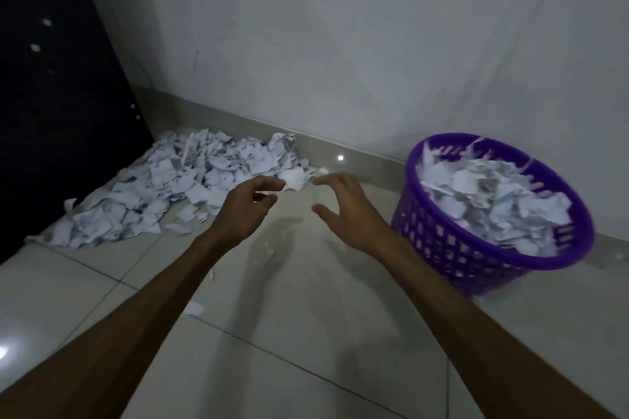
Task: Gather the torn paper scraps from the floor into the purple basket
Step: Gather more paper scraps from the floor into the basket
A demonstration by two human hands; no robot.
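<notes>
Torn white paper scraps (177,187) heaped on floor (306,333) by wall; purple basket (476,248) at right, heaped full; left hand (248,211) and right hand (343,211) hover, fingers loosely spread, empty.

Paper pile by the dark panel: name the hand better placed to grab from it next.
Left. The left hand hovers at the paper pile's near edge, fingers loosely curled, empty. The right hand is farther away, nearer the purple basket.
</notes>
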